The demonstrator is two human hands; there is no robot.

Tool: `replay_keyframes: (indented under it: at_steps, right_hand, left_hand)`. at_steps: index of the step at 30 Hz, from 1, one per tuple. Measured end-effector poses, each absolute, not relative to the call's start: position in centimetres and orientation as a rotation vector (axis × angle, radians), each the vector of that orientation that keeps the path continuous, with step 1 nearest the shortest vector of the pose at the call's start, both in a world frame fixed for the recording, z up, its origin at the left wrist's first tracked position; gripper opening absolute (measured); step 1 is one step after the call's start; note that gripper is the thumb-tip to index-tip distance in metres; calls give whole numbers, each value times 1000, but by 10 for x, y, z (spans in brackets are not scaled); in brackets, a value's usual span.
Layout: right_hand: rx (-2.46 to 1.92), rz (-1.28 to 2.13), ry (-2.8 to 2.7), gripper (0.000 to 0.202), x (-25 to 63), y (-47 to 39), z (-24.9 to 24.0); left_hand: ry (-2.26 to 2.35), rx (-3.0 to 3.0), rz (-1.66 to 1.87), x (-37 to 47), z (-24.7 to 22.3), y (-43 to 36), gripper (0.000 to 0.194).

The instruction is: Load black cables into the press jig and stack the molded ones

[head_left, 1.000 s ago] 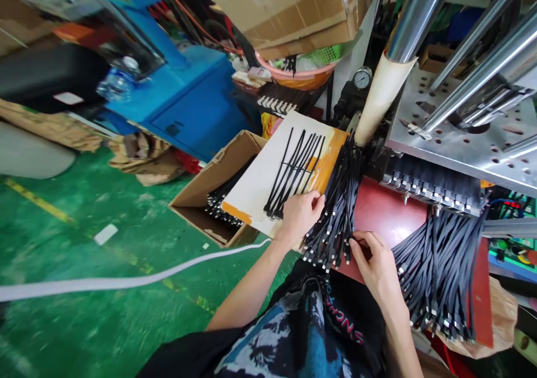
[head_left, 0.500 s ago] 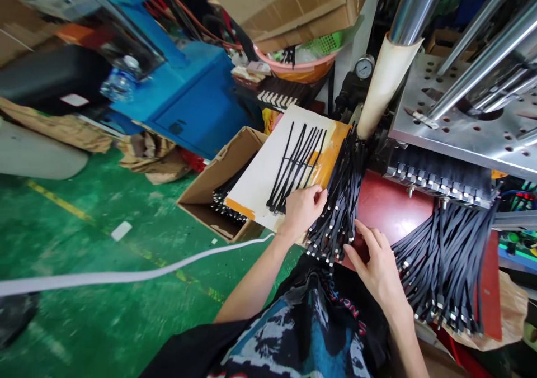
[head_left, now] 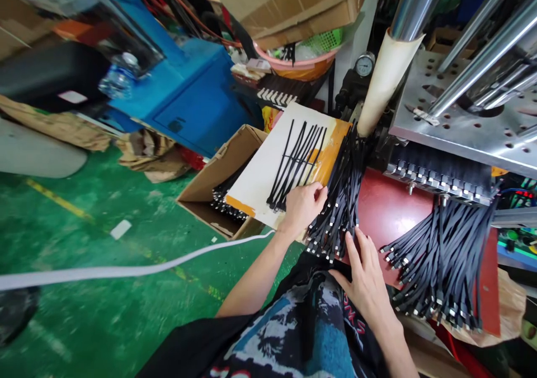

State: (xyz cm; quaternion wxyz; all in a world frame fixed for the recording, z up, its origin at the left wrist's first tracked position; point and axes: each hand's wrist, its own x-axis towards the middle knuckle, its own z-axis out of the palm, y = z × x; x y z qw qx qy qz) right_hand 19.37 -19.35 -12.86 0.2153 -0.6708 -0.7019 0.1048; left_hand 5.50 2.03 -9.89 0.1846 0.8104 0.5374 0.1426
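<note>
My left hand (head_left: 302, 206) is closed, its fingers curled in, over the right edge of a white board (head_left: 255, 179) with orange patches. Whatever is between those fingers is hidden. On the board lies a row of short black cables (head_left: 298, 157) joined by a thin crosspiece. Just right of my left hand is a thick pile of black cables (head_left: 346, 182) with small metal plug ends toward me. My right hand (head_left: 364, 272) is open, fingers spread, its fingertips at the plug ends of that pile.
Below the board stands a cardboard box (head_left: 201, 199) holding more cables. On the red table (head_left: 380, 199), a second cable bundle (head_left: 451, 266) fans out at the right under the metal press (head_left: 465, 126). A white cord (head_left: 138, 270) crosses the left side above the green floor.
My right hand has moved left and a little lower, its fingers now straighter and pointing at the plug ends. My left hand has stayed almost in place.
</note>
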Motion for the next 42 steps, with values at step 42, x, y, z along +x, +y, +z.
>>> replay_keyframes:
  at_steps: [42]
  right_hand:
    - [-1773, 396, -1702, 68, 204, -193, -130]
  left_hand:
    - [1502, 2277, 432, 55, -99, 19, 31]
